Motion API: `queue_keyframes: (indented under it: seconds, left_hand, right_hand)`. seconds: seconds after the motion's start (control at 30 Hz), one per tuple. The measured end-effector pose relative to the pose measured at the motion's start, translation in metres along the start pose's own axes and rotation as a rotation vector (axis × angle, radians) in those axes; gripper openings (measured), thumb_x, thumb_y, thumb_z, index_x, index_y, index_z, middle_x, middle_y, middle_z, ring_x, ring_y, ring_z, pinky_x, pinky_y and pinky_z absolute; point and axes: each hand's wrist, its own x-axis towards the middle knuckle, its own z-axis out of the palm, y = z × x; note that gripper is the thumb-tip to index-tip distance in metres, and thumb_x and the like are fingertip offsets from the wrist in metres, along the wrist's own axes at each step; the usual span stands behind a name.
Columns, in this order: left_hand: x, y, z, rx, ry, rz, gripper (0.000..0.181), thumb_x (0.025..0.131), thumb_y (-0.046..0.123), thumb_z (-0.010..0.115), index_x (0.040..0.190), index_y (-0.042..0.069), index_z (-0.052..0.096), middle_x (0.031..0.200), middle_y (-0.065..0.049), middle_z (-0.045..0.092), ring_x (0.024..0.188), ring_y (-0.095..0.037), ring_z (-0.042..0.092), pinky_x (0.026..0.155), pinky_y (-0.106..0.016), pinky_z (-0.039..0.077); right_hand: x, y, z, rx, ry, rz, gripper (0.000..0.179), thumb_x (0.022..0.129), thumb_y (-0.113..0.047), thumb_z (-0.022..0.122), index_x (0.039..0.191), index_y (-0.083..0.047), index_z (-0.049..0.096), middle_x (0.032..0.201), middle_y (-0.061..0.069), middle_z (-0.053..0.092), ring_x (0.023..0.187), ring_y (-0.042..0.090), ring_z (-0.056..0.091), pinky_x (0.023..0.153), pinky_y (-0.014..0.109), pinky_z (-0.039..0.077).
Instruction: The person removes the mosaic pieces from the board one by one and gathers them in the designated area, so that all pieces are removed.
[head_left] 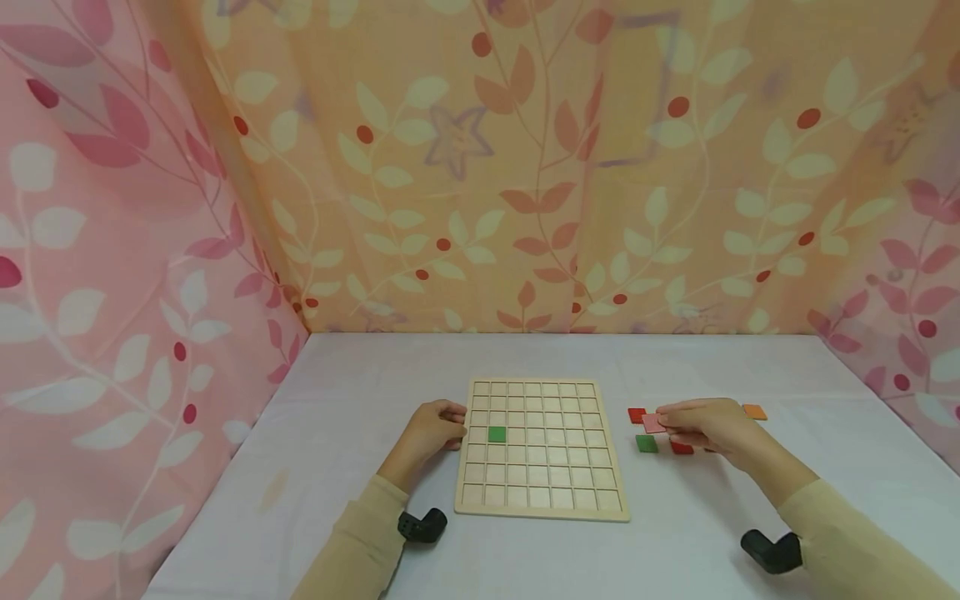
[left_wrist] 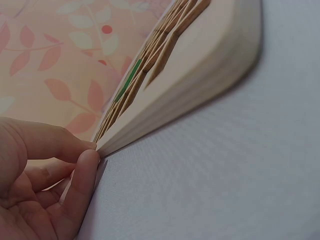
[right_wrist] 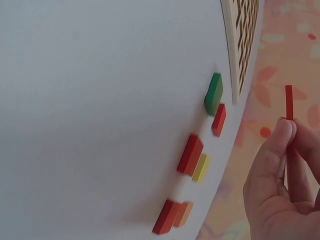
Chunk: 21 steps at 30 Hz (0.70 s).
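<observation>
A square wooden grid board (head_left: pixel 547 514) lies flat, a green tile (head_left: pixel 497 434) in one of its cells. My left hand (head_left: pixel 431 433) is at the board's left edge; in the left wrist view, thumb and fingertip pinch that edge. Right of the board, my right hand (head_left: pixel 705 423) holds a thin red tile (right_wrist: pixel 289 102) between thumb and fingers, raised over the table. From the head its face looks pinkish. Beneath and around this hand lie loose tiles: a green tile (right_wrist: pixel 214 95), a yellow tile (right_wrist: pixel 201 168), an orange tile (head_left: pixel 754 412) and several red ones, partly hidden from the head view.
The board and tiles rest on a white-covered table (head_left: pixel 360 367). Patterned cloth (head_left: pixel 450 208) rises behind it, with pink cloth (head_left: pixel 112 250) along the left. Each wrist carries a black camera mount, such as the right mount (head_left: pixel 772 552).
</observation>
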Motion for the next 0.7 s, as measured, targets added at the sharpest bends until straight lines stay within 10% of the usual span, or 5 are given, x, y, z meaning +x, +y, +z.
queue_keyframes:
  seconds: [0.7]
  left_hand:
    - [0.002, -0.004, 0.001, -0.01, -0.003, -0.008, 0.031, 0.083, -0.005, 0.067, 0.115, -0.003, 0.066, 0.094, -0.01, 0.064, 0.068, -0.011, 0.058, 0.058, -0.021, 0.055]
  right_hand:
    - [-0.01, 0.023, -0.064, -0.013, 0.019, 0.031, 0.045, 0.095, -0.023, 0.068, 0.126, 0.009, 0.062, 0.093, -0.009, 0.072, 0.08, 0.011, 0.071, 0.078, 0.026, 0.061]
